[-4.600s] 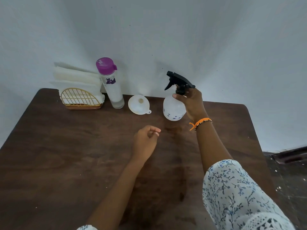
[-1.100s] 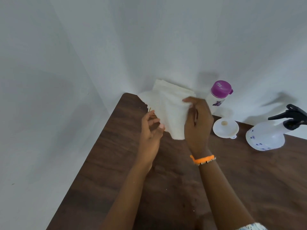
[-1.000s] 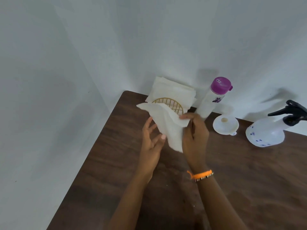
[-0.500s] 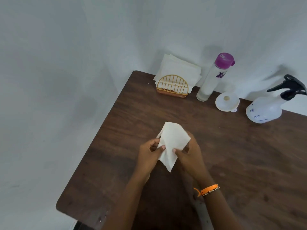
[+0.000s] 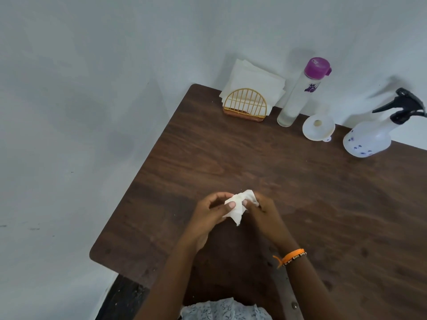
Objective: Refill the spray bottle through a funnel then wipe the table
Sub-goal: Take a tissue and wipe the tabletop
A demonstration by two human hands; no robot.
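Both hands were bunching a white tissue (image 5: 240, 205) just above the tabletop (image 5: 300, 192), near its front-left part. Left hand (image 5: 211, 212) pinched one side w/ thumb & fingers curled; right hand (image 5: 261, 210) gripped the other. Spray bottle (image 5: 369, 137), funnel (image 5: 318, 128) & purple-capped bottle (image 5: 300, 93) stood at the back edge, well apart from the hands. Refill looked finished, so this was prob. wipe prep. Next: press the wad flat on the wood & sweep across.

Two hands (image 5: 238, 211), one crumpled tissue (image 5: 240, 205), one spray bottle (image 5: 374, 135), one funnel (image 5: 318, 128), one purple-capped bottle (image 5: 300, 93), one napkin holder (image 5: 247, 106).
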